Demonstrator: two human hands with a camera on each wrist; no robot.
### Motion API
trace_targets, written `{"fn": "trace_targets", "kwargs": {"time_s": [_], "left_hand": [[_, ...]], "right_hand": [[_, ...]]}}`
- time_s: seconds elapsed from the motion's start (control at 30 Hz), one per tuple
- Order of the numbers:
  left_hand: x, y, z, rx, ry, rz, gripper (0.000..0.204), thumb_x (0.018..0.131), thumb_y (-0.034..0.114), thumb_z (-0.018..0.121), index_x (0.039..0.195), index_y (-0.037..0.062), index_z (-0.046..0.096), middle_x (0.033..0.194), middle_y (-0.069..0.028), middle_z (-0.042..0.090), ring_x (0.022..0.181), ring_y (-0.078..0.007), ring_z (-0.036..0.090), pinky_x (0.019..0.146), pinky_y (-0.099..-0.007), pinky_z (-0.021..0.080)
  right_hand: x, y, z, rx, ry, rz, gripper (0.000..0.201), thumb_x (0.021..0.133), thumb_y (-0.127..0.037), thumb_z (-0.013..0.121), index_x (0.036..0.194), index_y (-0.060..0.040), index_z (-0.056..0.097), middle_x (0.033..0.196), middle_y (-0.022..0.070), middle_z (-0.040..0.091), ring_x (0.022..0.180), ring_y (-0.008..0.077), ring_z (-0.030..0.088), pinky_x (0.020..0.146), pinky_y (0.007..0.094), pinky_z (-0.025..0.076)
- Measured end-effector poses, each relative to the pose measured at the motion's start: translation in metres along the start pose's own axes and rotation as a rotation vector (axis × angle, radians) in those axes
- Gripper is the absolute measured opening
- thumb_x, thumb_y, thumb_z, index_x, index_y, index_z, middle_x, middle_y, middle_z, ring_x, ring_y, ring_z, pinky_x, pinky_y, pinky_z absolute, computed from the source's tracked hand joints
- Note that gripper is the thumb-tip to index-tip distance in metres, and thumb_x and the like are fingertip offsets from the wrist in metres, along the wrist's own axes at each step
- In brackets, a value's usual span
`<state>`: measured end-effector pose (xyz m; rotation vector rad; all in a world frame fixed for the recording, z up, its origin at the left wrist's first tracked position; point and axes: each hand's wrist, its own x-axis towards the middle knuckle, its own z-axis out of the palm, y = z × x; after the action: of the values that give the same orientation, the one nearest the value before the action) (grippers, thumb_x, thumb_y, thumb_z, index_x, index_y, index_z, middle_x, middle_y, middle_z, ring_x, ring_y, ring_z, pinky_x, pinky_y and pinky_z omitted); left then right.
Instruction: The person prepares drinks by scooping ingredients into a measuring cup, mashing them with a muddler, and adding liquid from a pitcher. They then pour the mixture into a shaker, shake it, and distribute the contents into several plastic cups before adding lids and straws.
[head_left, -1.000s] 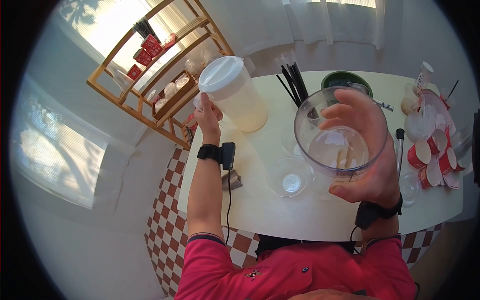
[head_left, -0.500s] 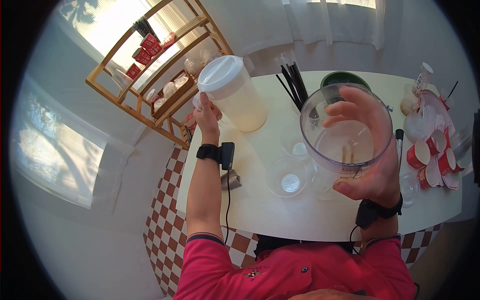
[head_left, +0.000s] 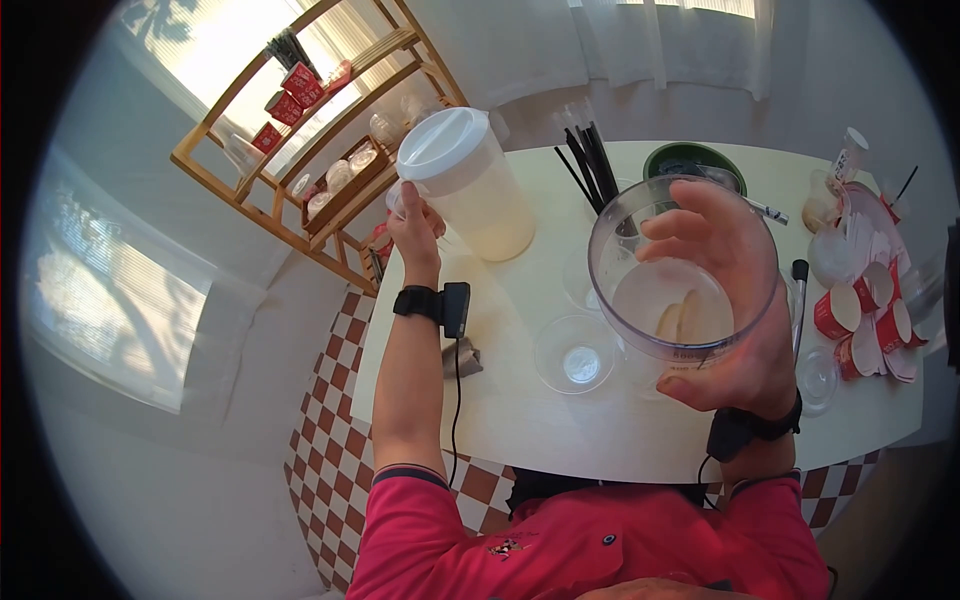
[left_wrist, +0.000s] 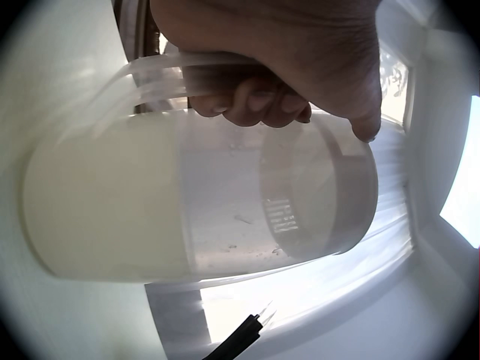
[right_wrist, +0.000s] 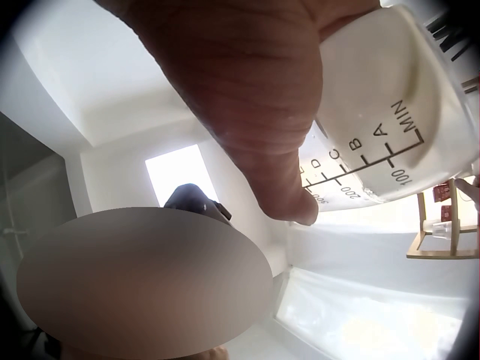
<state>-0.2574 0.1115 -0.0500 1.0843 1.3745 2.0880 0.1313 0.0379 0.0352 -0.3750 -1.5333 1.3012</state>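
My left hand (head_left: 413, 232) grips the handle of a clear pitcher (head_left: 480, 205) with a white lid, part filled with pale liquid. In the left wrist view the fingers of the left hand (left_wrist: 277, 67) curl round that handle, and the pitcher (left_wrist: 225, 195) shows its liquid level. Raised above the table, a clear measuring cup (head_left: 625, 290) is held in my right hand (head_left: 755, 330), thumb and fingers round its side. Some liquid lies low in it. The right wrist view shows printed marks on the cup (right_wrist: 390, 112), with the right hand (right_wrist: 247, 97) against it.
On the table (head_left: 520, 430) stand clear cups (head_left: 575, 355), black straws (head_left: 592, 165), a green bowl (head_left: 735, 165) and a grey cloth (head_left: 464, 358). Red paper cups (head_left: 838, 308) and a black-topped stick (head_left: 799, 270) are at the right. A wooden shelf (head_left: 230, 195) stands back left.
The measuring cup in my right hand shifted slightly right and tipped, then came back left, and the liquid inside it has moved. My left hand and the pitcher look nearly still.
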Motion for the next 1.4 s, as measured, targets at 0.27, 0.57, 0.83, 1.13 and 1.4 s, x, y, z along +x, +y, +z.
{"fn": "trace_targets", "kwargs": {"time_s": [0.27, 0.57, 0.83, 1.13, 1.4], "left_hand": [[0.0002, 0.0004, 0.0, 0.003, 0.001, -0.005, 0.055, 0.096, 0.054, 0.062, 0.063, 0.0145, 0.042, 0.051, 0.0035, 0.039, 0.042, -0.0087, 0.038, 0.041, -0.0261, 0.031], [-0.0005, 0.0, -0.0004, 0.015, -0.01, 0.01, 0.056, 0.096, 0.054, 0.062, 0.062, 0.0148, 0.042, 0.051, 0.0035, 0.038, 0.043, -0.0086, 0.037, 0.041, -0.026, 0.03], [-0.0013, 0.0009, 0.0002, 0.014, -0.003, 0.004, 0.056, 0.096, 0.054, 0.062, 0.062, 0.0147, 0.042, 0.052, 0.0032, 0.039, 0.043, -0.0088, 0.039, 0.041, -0.026, 0.031], [-0.0014, -0.0002, 0.0004, 0.014, 0.004, 0.001, 0.056, 0.096, 0.055, 0.062, 0.063, 0.0137, 0.043, 0.052, 0.0033, 0.039, 0.042, -0.0087, 0.038, 0.041, -0.026, 0.031], [-0.0003, -0.0027, -0.0017, 0.012, -0.006, 0.001, 0.055, 0.097, 0.054, 0.061, 0.064, 0.0133, 0.044, 0.052, 0.0034, 0.038, 0.042, -0.0086, 0.038, 0.041, -0.0259, 0.031]], "right_hand": [[-0.001, 0.0009, 0.0001, 0.013, 0.005, 0.012, 0.114, 0.049, -0.022, 0.095, 0.146, -0.0003, 0.039, 0.126, 0.0122, 0.055, 0.114, 0.0228, 0.055, 0.1, 0.0367, 0.045], [0.0005, 0.0017, 0.0017, -0.08, 0.066, -0.01, 0.119, 0.049, -0.04, 0.093, 0.147, -0.0002, 0.037, 0.125, 0.0138, 0.057, 0.112, 0.0253, 0.059, 0.098, 0.0383, 0.047], [0.0001, 0.003, 0.0039, -0.023, 0.004, 0.003, 0.116, 0.049, -0.028, 0.094, 0.146, -0.0007, 0.038, 0.125, 0.0129, 0.056, 0.114, 0.0235, 0.056, 0.1, 0.0371, 0.045], [0.0007, 0.0045, 0.001, -0.051, -0.008, -0.048, 0.113, 0.05, -0.023, 0.095, 0.146, -0.0005, 0.039, 0.128, 0.0109, 0.054, 0.116, 0.0226, 0.055, 0.101, 0.0364, 0.045], [0.0, 0.0029, 0.0008, -0.022, 0.0, -0.016, 0.114, 0.049, -0.024, 0.095, 0.146, -0.0009, 0.039, 0.126, 0.0123, 0.055, 0.115, 0.0235, 0.055, 0.101, 0.0366, 0.045]]}}
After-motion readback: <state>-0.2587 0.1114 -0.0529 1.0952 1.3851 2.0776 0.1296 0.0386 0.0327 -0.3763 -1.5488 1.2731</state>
